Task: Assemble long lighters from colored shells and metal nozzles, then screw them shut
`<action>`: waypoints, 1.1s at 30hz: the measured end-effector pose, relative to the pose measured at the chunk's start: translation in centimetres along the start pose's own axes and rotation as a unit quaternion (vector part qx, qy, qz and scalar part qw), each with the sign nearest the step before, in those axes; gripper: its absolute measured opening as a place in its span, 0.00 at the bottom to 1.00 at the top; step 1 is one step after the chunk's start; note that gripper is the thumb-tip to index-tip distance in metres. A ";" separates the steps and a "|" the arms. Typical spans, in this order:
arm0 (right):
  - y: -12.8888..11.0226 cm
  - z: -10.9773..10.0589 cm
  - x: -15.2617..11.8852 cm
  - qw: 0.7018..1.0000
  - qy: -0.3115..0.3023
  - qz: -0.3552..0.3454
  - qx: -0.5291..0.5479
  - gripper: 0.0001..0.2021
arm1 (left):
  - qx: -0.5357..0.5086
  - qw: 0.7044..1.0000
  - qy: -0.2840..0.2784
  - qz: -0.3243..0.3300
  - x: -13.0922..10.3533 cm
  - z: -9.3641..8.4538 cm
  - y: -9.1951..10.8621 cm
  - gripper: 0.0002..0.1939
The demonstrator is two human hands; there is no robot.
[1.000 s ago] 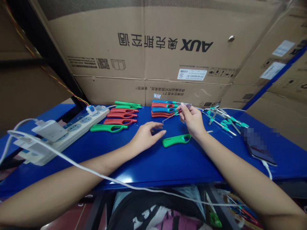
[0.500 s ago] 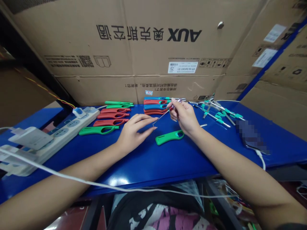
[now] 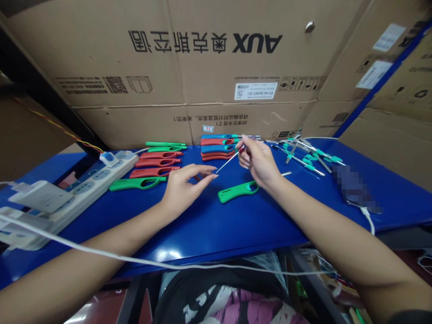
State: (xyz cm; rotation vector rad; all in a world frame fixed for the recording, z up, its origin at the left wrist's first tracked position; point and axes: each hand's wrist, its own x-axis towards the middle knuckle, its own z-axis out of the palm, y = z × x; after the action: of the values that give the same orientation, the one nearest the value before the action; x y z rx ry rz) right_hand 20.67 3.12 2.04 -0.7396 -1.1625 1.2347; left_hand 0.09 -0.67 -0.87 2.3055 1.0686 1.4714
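My right hand (image 3: 258,162) is closed on the red handle of a thin screwdriver (image 3: 227,164), whose shaft slants down to the left. At its tip, the thumb and fingertips of my left hand (image 3: 187,186) come together; anything between them is too small to make out. Below the screwdriver a green lighter (image 3: 236,192) with a metal tube lies on the blue table (image 3: 202,229), partly behind my right wrist. Red and blue lighters (image 3: 218,149) are stacked behind my hands. Green and red lighter casings (image 3: 155,172) lie in a row to the left.
Metal tubes with teal parts (image 3: 308,157) lie piled at the right, near a blurred phone (image 3: 354,189) on a white cable. A power strip (image 3: 87,189) with chargers stands left. Cardboard (image 3: 209,67) rises behind. A white cable (image 3: 162,263) crosses in front.
The fingertips of my left hand have closed together at the screwdriver tip. The view has shifted slightly. My right hand still holds the screwdriver.
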 end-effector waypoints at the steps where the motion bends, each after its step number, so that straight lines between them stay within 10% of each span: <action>1: 0.0 0.1 0.0 1.000 -0.004 -0.003 -0.001 0.21 | -0.007 1.000 -0.004 -0.004 -0.1 0.1 0.0 0.08; 33: -0.2 0.2 -0.3 0.998 -0.024 -0.031 -0.051 0.24 | 0.000 0.999 -0.041 0.007 -0.4 0.2 0.3 0.16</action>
State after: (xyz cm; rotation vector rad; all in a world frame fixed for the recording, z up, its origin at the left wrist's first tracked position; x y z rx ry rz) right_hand 20.54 2.76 2.21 -0.7466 -1.2865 1.1531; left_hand 0.26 -1.11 -1.12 2.3564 1.0311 1.3687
